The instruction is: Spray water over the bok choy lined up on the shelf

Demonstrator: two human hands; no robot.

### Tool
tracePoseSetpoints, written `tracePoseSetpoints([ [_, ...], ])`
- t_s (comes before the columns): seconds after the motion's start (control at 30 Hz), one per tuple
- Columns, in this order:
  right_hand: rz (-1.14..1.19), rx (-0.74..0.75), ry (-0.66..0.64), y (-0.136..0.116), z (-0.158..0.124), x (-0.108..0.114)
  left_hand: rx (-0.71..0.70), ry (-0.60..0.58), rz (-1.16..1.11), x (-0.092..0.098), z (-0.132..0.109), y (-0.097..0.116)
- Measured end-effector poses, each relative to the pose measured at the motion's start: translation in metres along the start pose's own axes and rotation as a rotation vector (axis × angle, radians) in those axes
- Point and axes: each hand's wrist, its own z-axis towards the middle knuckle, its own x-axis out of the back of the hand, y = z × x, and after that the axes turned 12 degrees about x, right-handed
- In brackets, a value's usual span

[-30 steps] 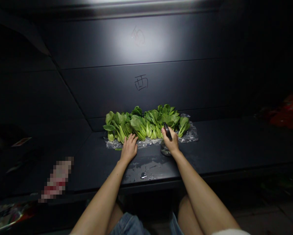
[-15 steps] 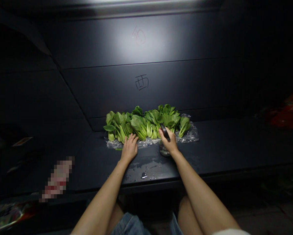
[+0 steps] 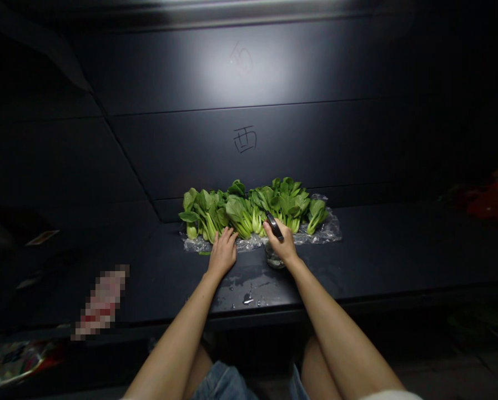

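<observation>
**Bok choy** (image 3: pixel 249 210) – row of small green heads, leaves to the back, pale stems toward the person. Lies on a clear plastic sheet (image 3: pixel 326 230), mid-shelf, at the foot of the back panel.

**Spray bottle** (image 3: pixel 272 260) – clear body w/ black trigger head (image 3: pixel 274 226). Stands on the shelf just in front of the row, a bit right of centre, head end touching or nearly touching the leaves.

**R hand** (image 3: pixel 282 245) – wrapped round the bottle's neck, fingers curled tight on it, thumb side up by the trigger head. Can't tell which finger sits on the trigger.

**L hand** (image 3: pixel 222 253) – palm down on the shelf, fingers loosely spread, holding nothing. Fingertips are at the stems and sheet edge, left-centre of the row. Near the R hand, not touching it.

**Shelf** (image 3: pixel 377 250) – dark, matte, wide. Wet patch w/ water drops (image 3: pixel 246 294) near the front edge, btw the two forearms.

**Back panel** (image 3: pixel 315 144) – dark stepped boards. Chalk character (image 3: pixel 245 139) above the greens, fainter mark (image 3: pixel 241 58) higher up.

**Misc.**
- Pixelated pale-and-red item (image 3: pixel 101 303) at lower left, well apart from both hands.
- Red thing (image 3: pixel 492 197) at far right, too dark to tell what it is.
- Denim shorts (image 3: pixel 219 383) at the bottom edge.
</observation>
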Motion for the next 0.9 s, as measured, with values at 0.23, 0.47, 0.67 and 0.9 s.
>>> tracePoseSetpoints([
  [0.23, -0.007, -0.016, 0.007, 0.0008, 0.0016, -0.0023, -0.002, 0.01, -0.009, 0.0002, -0.0002, 0.0008],
  [0.47, 0.04, 0.003, -0.009, -0.0017, 0.0015, -0.0041, 0.001, 0.02, -0.021, -0.0006, 0.0002, 0.0004],
  [0.67, -0.005, 0.011, -0.016, -0.0008, 0.0012, -0.0064, 0.005, 0.027, -0.052, -0.0025, -0.0001, -0.0006],
  [0.9, 0.01, 0.035, -0.026, -0.0031, 0.0026, -0.009, -0.002, 0.042, -0.066, -0.004, -0.0004, -0.0012],
])
